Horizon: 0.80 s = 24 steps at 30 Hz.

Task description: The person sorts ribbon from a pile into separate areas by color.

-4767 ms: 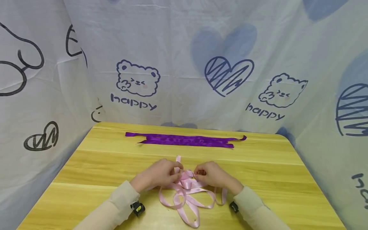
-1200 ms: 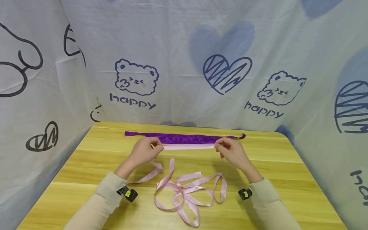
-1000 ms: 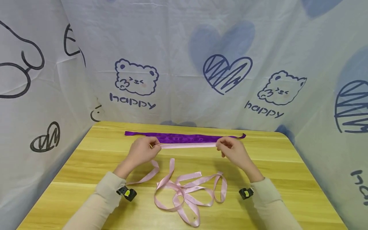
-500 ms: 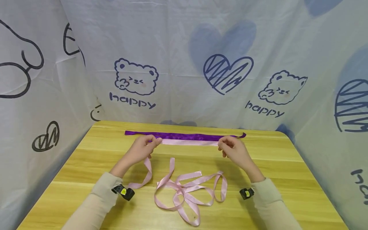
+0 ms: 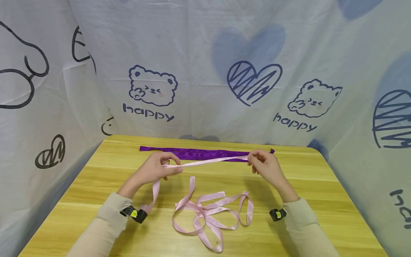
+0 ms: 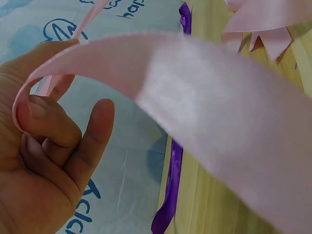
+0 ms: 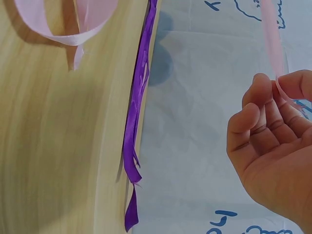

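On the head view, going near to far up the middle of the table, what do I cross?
Tangled pile of pale pink satin ribbon → taut pink ribbon strand stretched between the left hand and right hand → flat purple satin ribbons → white printed cloth backdrop.

Both forearms, in beige sleeves with a small black device at each wrist, reach forward over the table, the hands raised and well apart. The left hand [image 5: 156, 169] has its fingers curled, thumb and forefinger closed in a pinch on the pink ribbon [image 5: 205, 162], its remaining fingers folded toward the palm. The right hand [image 5: 265, 165] is held slightly higher, its fingertips [image 7: 292, 84] also pinching that ribbon, the other fingers bent loosely beside them and the palm turned inward.
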Each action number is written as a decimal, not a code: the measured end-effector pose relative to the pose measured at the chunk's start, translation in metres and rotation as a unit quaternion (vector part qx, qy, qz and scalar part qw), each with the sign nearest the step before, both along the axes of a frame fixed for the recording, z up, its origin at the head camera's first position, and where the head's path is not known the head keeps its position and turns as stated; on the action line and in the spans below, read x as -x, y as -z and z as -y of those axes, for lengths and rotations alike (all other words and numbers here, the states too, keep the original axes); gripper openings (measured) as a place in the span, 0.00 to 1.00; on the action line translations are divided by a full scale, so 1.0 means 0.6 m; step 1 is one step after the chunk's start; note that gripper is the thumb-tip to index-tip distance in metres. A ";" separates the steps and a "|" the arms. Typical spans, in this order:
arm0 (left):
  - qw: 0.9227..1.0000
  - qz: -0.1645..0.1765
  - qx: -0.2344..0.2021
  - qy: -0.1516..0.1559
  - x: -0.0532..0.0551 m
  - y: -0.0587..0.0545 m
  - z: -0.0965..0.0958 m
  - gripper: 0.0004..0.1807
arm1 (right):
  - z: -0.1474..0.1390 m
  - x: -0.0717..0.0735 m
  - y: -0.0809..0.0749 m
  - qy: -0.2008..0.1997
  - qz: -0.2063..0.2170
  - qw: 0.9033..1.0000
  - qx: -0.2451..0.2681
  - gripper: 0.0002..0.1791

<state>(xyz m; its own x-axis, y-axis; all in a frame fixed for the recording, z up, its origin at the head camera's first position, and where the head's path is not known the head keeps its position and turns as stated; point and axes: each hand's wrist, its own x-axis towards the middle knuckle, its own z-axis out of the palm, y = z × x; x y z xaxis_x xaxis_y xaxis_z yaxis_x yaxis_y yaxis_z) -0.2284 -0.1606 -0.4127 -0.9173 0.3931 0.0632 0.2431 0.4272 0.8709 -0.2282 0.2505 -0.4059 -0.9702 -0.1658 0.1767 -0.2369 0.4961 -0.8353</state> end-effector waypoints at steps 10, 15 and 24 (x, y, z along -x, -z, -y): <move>1.000 -0.027 -0.014 0.004 0.003 0.006 0.005 0.15 | 0.000 -0.002 0.007 -0.008 -0.004 1.000 0.003 0.10; 1.000 -0.012 -0.006 -0.002 0.004 0.008 0.002 0.24 | 0.005 0.000 0.005 -0.014 -0.002 1.000 0.007 0.09; 0.999 0.041 0.024 0.011 0.000 0.007 -0.005 0.15 | 0.010 0.004 -0.002 -0.015 0.000 1.000 0.005 0.10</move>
<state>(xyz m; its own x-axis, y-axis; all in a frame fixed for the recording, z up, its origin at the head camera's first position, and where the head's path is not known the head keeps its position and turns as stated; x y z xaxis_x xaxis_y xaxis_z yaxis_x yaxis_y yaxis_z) -0.2281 -0.1575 -0.4169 -0.9096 0.4142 -0.0319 0.1810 0.4643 0.8670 -0.2307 0.2444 -0.4050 -0.9648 -0.1937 0.1781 -0.2516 0.4810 -0.8398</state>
